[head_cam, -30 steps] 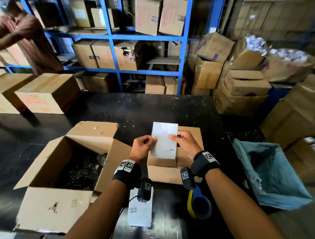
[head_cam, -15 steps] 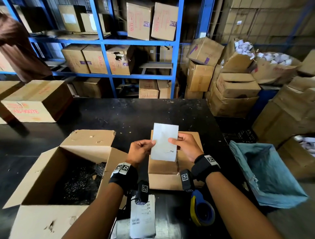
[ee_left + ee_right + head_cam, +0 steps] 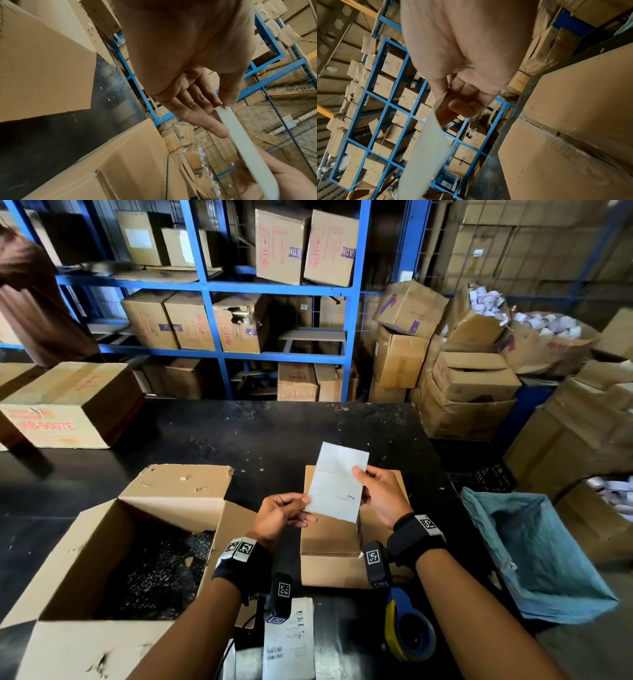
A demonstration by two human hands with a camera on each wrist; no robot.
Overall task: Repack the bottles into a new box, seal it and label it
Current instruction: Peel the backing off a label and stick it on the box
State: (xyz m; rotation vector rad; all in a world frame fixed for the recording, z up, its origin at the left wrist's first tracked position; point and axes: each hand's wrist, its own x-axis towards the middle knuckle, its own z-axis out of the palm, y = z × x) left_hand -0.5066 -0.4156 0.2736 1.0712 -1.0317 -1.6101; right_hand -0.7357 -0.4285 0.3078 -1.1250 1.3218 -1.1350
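Observation:
A white label sheet [image 3: 337, 482] is held upright over a small taped cardboard box [image 3: 329, 553] on the black table. My left hand [image 3: 284, 517] pinches the sheet's lower left corner between thumb and fingers; the left wrist view shows the label sheet [image 3: 243, 146] edge-on by my left hand [image 3: 214, 116]. My right hand [image 3: 380, 494] pinches its right edge, and in the right wrist view the label sheet [image 3: 426, 152] hangs from my right hand [image 3: 453, 104]. To the left stands a large open box [image 3: 113, 559] with dark contents. No bottles show.
A tape dispenser [image 3: 409, 631] and another printed label sheet [image 3: 291, 642] lie at the near table edge. A blue bag [image 3: 534, 553] hangs open at the right. A sealed box [image 3: 68, 405] sits far left. Blue shelving [image 3: 205, 285] and stacked cartons fill the background.
The label has tilted a little to the right and my right hand has slid higher up its edge. My head has moved, shifting the view.

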